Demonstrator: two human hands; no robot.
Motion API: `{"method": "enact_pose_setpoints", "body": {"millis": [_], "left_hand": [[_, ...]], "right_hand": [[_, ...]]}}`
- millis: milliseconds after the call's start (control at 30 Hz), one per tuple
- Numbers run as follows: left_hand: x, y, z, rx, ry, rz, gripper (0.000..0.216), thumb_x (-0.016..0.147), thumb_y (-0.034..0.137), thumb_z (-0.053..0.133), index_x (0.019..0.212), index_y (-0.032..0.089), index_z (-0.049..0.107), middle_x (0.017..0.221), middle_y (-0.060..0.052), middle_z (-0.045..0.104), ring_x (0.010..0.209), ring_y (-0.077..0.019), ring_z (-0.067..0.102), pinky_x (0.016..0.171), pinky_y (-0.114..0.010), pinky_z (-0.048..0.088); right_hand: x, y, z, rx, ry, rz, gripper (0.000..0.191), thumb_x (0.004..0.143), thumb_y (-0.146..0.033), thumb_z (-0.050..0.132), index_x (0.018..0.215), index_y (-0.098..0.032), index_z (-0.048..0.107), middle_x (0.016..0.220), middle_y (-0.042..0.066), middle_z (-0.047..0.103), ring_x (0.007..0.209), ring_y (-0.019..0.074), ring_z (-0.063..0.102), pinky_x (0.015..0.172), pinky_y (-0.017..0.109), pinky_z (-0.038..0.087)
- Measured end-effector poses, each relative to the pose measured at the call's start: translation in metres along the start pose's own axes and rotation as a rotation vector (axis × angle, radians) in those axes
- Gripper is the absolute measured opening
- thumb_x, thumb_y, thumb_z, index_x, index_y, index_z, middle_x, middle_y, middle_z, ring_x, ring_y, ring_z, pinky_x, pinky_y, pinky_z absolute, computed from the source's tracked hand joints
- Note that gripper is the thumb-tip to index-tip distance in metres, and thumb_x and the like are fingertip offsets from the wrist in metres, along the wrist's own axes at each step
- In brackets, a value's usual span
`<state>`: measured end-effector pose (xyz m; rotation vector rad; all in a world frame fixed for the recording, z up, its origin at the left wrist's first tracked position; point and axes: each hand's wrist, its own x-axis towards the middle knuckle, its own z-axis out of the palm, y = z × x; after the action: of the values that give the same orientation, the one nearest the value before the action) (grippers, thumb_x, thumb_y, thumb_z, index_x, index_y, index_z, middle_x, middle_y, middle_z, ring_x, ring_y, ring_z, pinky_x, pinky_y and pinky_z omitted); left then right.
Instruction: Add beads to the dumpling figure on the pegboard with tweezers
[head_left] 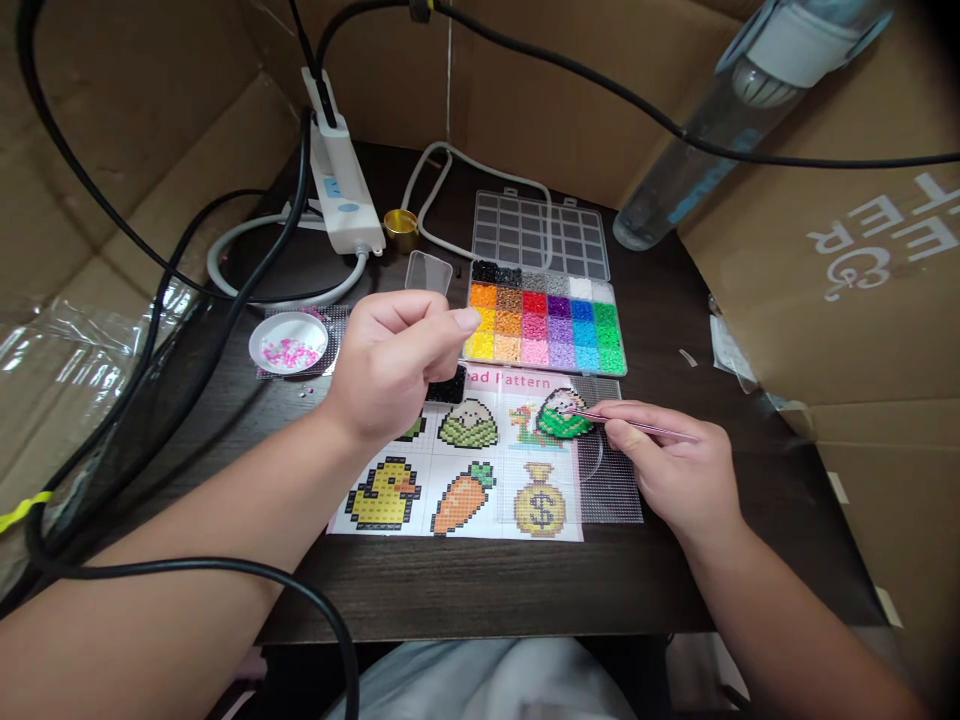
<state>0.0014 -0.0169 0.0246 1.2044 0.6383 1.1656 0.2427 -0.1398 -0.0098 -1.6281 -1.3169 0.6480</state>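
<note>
At the bead figure (564, 426), my right hand (679, 465) gripped tweezers (660, 431), best squeezed gently; my left hand (386, 360) I couldn't read

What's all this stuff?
bead box: one, rainbow, back
tray: one, clear, back
beads: many, black, middle
dish: one, white, left
pattern sheet: one, white, middle
bead picture: one, mostly green, right
tweezers: one, pinkish, right
meshes: two, clear, left and right
cup: one, gold, back
power strip: one, white, left
bottle: one, clear, right
cables: several, mostly black, around
cardboard: several, brown, around
table: one, brown, below
left hand: one, bare, middle
right hand: one, bare, right
</note>
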Motion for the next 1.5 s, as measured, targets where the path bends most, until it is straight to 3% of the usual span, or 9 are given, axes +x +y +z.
{"method": "enact_pose_setpoints", "body": {"millis": [467,967,1100,1300,1367,1500], "left_hand": [[0.000,0.001,0.001,-0.024,0.004,-0.016,0.048,0.076,0.021,0.068,0.045,0.018,0.032,0.045,0.005,0.022,0.042,-0.0056,0.022,0.045,-0.028,0.015],[0.000,0.000,0.001,-0.013,0.008,-0.027,0.049,0.075,0.023,0.069,0.044,0.018,0.031,0.045,0.005,0.021,0.042,-0.0056,0.022,0.044,-0.028,0.016],[0.000,0.000,0.000,-0.009,0.013,-0.024,0.048,0.075,0.022,0.068,0.045,0.018,0.031,0.045,0.005,0.021,0.042,-0.0057,0.022,0.044,-0.028,0.016],[0.001,0.000,-0.002,0.025,0.000,-0.021,0.049,0.077,0.024,0.067,0.044,0.018,0.032,0.045,0.005,0.022,0.042,-0.0064,0.023,0.043,-0.028,0.017],[0.002,0.000,-0.002,0.027,0.004,-0.034,0.048,0.076,0.024,0.067,0.044,0.018,0.032,0.044,0.005,0.023,0.042,-0.0069,0.023,0.043,-0.029,0.017],[0.002,0.000,-0.003,0.019,-0.007,-0.037,0.048,0.077,0.024,0.068,0.045,0.018,0.033,0.045,0.005,0.022,0.043,-0.0074,0.021,0.044,-0.030,0.016]], "right_hand": [[0.002,-0.003,0.003,0.032,0.000,-0.013,0.013,0.082,-0.020,0.074,0.087,-0.028,0.082,0.091,0.000,0.081,0.087,0.0175,0.077,0.084,0.027,0.063],[0.001,0.003,0.000,0.061,-0.006,0.041,0.010,0.083,-0.028,0.075,0.091,-0.028,0.082,0.095,0.003,0.081,0.089,0.0210,0.076,0.082,0.034,0.062],[0.003,0.005,-0.002,0.204,-0.001,0.077,0.014,0.082,-0.031,0.078,0.094,-0.024,0.081,0.094,0.007,0.080,0.076,0.0205,0.073,0.070,0.035,0.060],[0.012,0.004,-0.006,0.600,0.025,0.144,0.011,0.079,-0.033,0.080,0.086,-0.024,0.081,0.089,0.007,0.077,0.062,0.0126,0.061,0.055,0.028,0.052],[0.013,0.003,-0.007,0.571,0.043,0.139,0.012,0.078,-0.032,0.080,0.086,-0.023,0.081,0.088,0.007,0.078,0.060,0.0124,0.061,0.055,0.028,0.053],[0.008,-0.002,-0.003,0.264,0.029,0.096,0.012,0.078,-0.028,0.079,0.089,-0.024,0.082,0.087,0.006,0.080,0.067,0.0171,0.070,0.064,0.031,0.061]]}}
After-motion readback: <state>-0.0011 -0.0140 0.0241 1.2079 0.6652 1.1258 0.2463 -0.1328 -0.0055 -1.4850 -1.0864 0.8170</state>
